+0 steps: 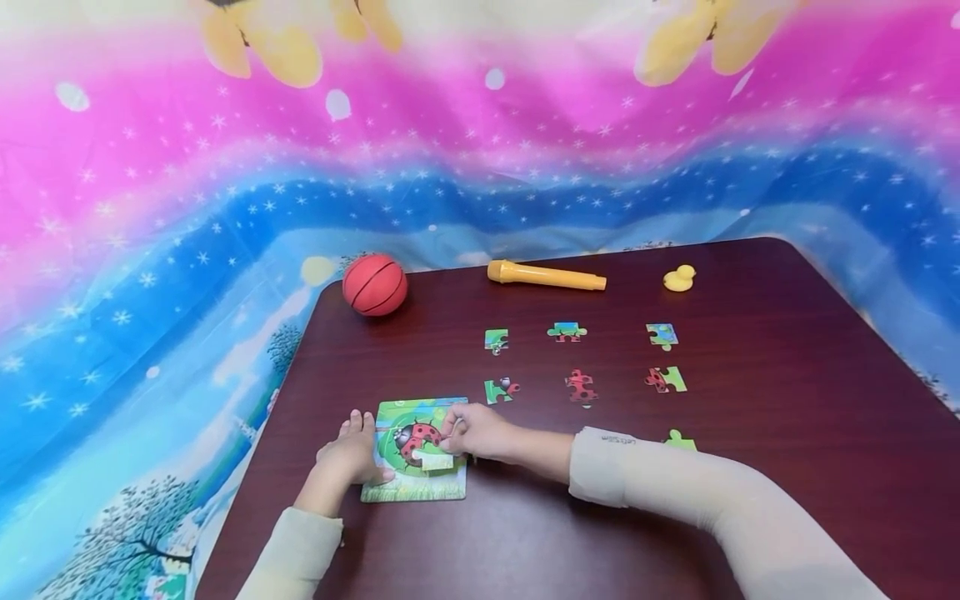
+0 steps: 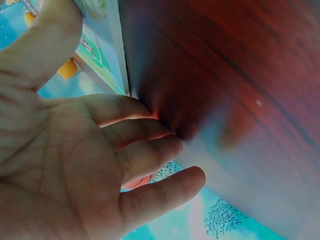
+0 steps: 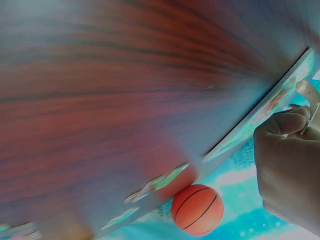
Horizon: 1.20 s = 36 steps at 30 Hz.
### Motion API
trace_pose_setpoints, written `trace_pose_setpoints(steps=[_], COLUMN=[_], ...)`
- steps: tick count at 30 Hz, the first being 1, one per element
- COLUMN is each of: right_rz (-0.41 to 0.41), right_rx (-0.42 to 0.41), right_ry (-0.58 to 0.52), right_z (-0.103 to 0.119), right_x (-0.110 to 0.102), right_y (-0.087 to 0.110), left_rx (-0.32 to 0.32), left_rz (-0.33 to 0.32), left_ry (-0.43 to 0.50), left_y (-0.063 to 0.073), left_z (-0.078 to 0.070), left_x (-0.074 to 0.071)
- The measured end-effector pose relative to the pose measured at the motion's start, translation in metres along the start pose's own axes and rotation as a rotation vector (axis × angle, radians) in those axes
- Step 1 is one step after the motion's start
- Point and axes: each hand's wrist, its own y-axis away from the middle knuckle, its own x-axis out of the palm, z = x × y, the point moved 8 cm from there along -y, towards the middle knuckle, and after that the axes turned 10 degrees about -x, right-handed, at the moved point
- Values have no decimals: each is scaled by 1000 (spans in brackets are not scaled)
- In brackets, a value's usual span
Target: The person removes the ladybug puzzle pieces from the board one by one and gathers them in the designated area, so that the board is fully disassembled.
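Observation:
A square puzzle board (image 1: 412,492) with a red ladybug picture on green lies near the table's left front. My left hand (image 1: 348,454) rests at its left edge, fingers extended and thumb over the board's lower left corner. In the left wrist view, the palm of the left hand (image 2: 65,160) shows and holds nothing. Above the board's right part, my right hand (image 1: 480,433) pinches a pale puzzle piece (image 1: 437,462) between thumb and fingers. Seen from the right wrist, the right hand (image 3: 290,155) is raised over the board (image 3: 250,125), and only the piece's thin edge shows.
Several loose puzzle pieces lie right of the board, among them a red spotted piece (image 1: 581,386) and a green piece (image 1: 679,440) partly behind the right sleeve. Along the far edge are a red ball (image 1: 375,285), a yellow toy microphone (image 1: 547,275) and a yellow rubber duck (image 1: 679,279).

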Motion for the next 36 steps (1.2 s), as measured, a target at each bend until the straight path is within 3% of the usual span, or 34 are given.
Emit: trace_pose_setpoints(steps=[8,17,25,32,36], right_rz=[63,32,18,-98,-117], right_rx=[21,57,-15,-44,-19], right_ry=[16,126,399,636,733], right_z=[-9,-35,-28,-19,-24], right_x=[-41,-95,-120,-134,-134], right_y=[31,80,102,110,113], left_rx=[5,8,29,35,45], left_rz=[3,3,-8,-14,-12], left_ry=[13,9,2,19,28], left_y=[0,1,5,5,5], left_z=[0,0,-3,-2,-2], left_x=[1,2,-3,-4,-1])
